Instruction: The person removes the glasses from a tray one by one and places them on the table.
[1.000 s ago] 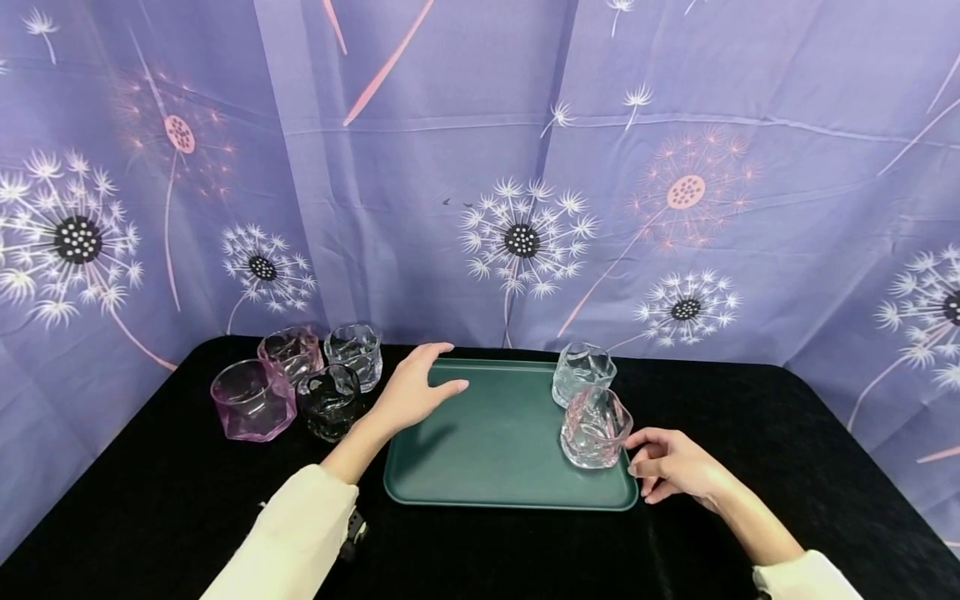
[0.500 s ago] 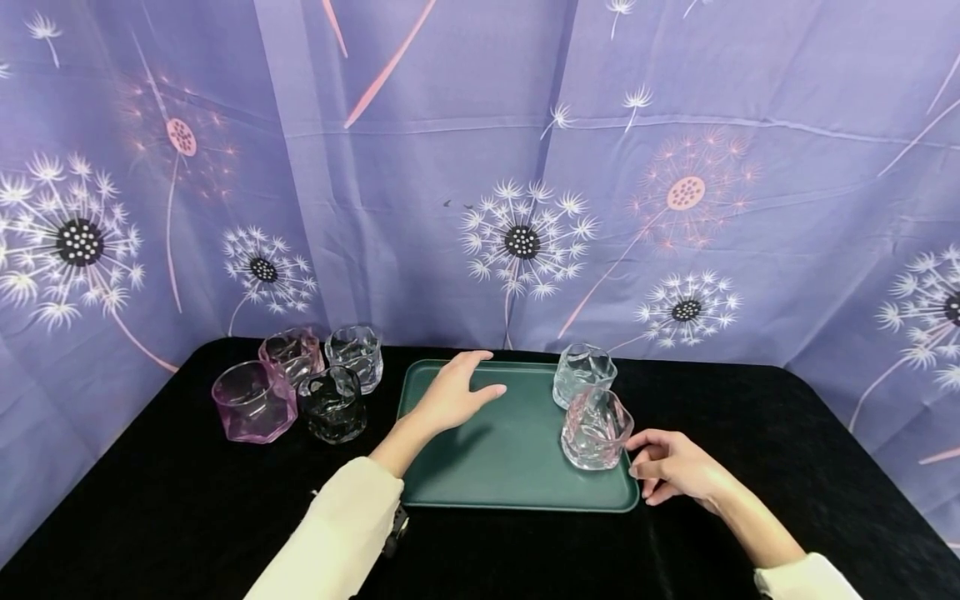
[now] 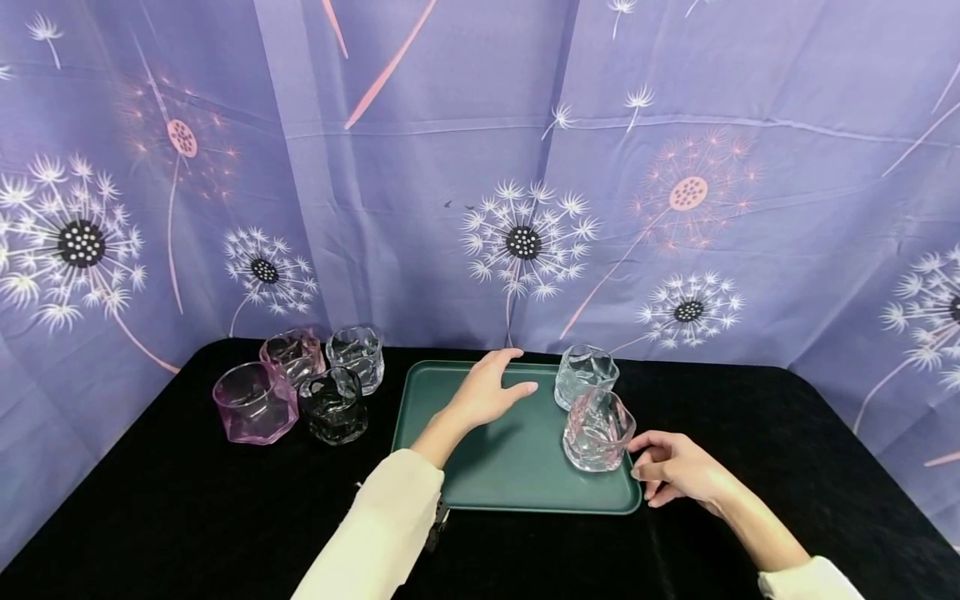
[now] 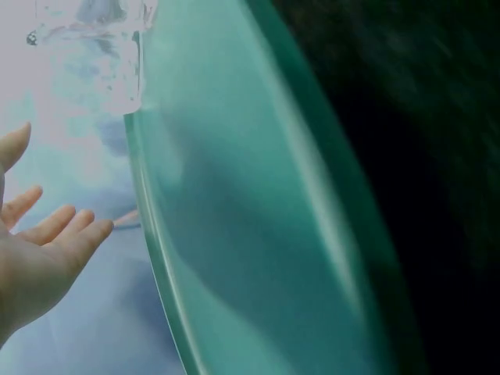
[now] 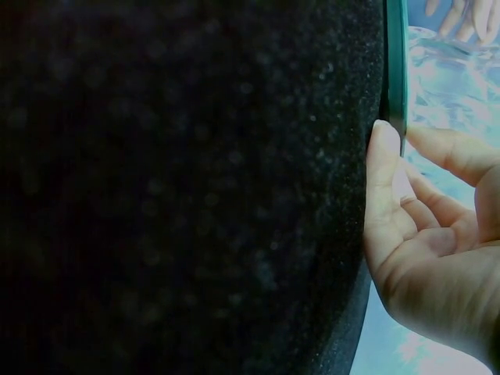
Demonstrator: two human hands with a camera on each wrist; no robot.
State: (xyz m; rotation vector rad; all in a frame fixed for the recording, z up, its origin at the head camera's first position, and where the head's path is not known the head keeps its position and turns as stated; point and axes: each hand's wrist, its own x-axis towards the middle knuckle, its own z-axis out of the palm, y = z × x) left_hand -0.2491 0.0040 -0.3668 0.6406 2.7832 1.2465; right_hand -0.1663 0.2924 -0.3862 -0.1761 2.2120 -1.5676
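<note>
My left hand [image 3: 482, 393] is over the dark green tray [image 3: 517, 487], thumb and fingers spread apart with nothing between them. In the left wrist view its fingers [image 4: 58, 242] extend beside the tray's long edge. On the tray's right side, a faintly pink-tinted glass tumbler [image 3: 596, 437] stands in front of a clear glass tumbler [image 3: 585, 379]; both are upright. My right hand [image 3: 678, 471] pinches the tray's right rim near the front corner. The right wrist view has its thumb and index finger at that green rim [image 5: 396, 74], close to the glass.
Left of the tray stands a group of glasses: a purple one [image 3: 255, 408], a pink one [image 3: 292, 354], a clear one [image 3: 356, 358] and a smoky dark one [image 3: 333, 408]. A black cloth [image 3: 187, 500] covers the table. Behind hangs a purple dandelion-print curtain [image 3: 420, 208].
My left hand has moved right across the tray, from its left edge toward the two glasses. The right hand, tray and glasses have stayed in place.
</note>
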